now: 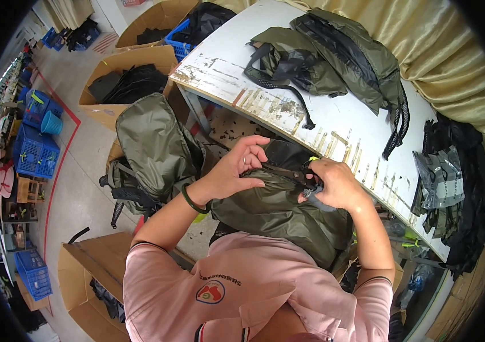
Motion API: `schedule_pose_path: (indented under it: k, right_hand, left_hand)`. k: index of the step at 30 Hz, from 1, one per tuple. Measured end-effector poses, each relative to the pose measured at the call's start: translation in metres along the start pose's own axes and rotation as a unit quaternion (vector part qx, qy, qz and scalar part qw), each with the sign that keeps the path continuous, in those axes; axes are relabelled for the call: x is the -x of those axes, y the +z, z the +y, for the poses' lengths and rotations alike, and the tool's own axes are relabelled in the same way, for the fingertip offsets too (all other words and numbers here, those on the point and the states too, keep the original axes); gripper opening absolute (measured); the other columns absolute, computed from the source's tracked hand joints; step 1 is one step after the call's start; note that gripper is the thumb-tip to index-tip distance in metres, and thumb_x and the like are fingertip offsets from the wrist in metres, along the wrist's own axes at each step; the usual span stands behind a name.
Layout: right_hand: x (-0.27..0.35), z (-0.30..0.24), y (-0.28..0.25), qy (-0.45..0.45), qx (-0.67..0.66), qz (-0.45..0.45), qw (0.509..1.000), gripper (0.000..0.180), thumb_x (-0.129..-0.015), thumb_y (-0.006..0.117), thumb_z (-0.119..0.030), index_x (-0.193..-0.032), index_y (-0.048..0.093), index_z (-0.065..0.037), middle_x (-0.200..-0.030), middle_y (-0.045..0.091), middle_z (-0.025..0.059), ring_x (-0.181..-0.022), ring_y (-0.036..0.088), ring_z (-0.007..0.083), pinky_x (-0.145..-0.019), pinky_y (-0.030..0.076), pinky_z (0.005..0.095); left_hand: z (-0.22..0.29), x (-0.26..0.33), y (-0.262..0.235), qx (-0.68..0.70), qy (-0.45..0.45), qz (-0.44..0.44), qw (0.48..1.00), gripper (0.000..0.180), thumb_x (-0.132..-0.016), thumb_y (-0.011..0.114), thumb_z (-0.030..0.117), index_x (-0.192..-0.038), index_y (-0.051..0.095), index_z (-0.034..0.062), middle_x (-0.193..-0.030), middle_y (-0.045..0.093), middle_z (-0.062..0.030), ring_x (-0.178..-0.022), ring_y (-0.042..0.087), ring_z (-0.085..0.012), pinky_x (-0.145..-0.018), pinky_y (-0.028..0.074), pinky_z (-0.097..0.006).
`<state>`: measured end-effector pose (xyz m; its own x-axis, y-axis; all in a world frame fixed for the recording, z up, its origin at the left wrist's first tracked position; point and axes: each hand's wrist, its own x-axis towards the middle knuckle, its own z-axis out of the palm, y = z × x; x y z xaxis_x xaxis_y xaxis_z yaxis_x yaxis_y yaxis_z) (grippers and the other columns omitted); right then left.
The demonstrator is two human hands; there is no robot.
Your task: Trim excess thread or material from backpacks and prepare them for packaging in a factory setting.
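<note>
With the olive backpack point(277, 208) in our lap below the near edge of the surface point(368, 122), we keep our left hand point(237, 168) loosely open, pressing its top flat, while our right hand point(334, 182) pinches closed around the zipper area.

Open brown cardboard boxes point(131, 60) stand on the floor left of the surface, holding dark fabric; another point(85, 268) sits at lower left. Blue plastic crates point(36, 154) stack farther left (one more point(33, 273) below). Clear plastic bag point(439, 176) lies at right.
</note>
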<state>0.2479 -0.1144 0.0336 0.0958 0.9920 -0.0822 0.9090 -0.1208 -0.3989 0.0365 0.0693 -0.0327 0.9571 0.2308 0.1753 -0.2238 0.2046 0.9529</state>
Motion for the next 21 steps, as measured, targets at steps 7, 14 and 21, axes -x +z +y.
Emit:
schedule_pose_path:
  k: [7,14,21]
  right_hand:
    - [0.004,0.004,0.006,-0.008,-0.014,0.02,1.0,0.046,-0.064,0.082,-0.042,-0.074,0.057,-0.004,-0.071,0.06,0.0134,-0.072,0.062,0.0345,-0.063,0.047,0.0434]
    - [-0.023,-0.024,0.019,-0.041,-0.26,0.098,0.96,0.041,-0.066,0.086,-0.022,-0.087,0.057,-0.001,-0.077,0.06,0.0165,-0.069,0.059,0.0332,-0.065,0.047,0.0359]
    - [-0.038,-0.042,-0.073,-0.111,-0.276,0.302,0.906,0.01,-0.082,0.068,-0.003,-0.084,0.059,-0.005,-0.078,0.058,0.0013,-0.073,0.055,0.0083,-0.066,0.046,0.0246]
  left_hand:
    - [0.001,0.003,0.0,-0.008,-0.003,0.002,1.0,0.084,-0.073,0.073,-0.011,-0.142,0.03,0.0109,-0.113,0.046,-0.0062,-0.094,0.047,-0.0091,-0.093,0.04,-0.025]
    - [0.002,-0.003,0.014,-0.003,0.021,0.021,1.0,0.077,-0.075,0.073,-0.009,-0.138,0.034,0.0077,-0.114,0.047,-0.0074,-0.095,0.049,-0.0116,-0.09,0.043,-0.028]
    - [0.029,0.034,0.053,-0.318,0.231,-0.009,0.92,0.017,-0.076,0.076,0.011,-0.087,0.064,0.0054,-0.077,0.062,-0.0054,-0.067,0.061,-0.022,-0.065,0.049,-0.034]
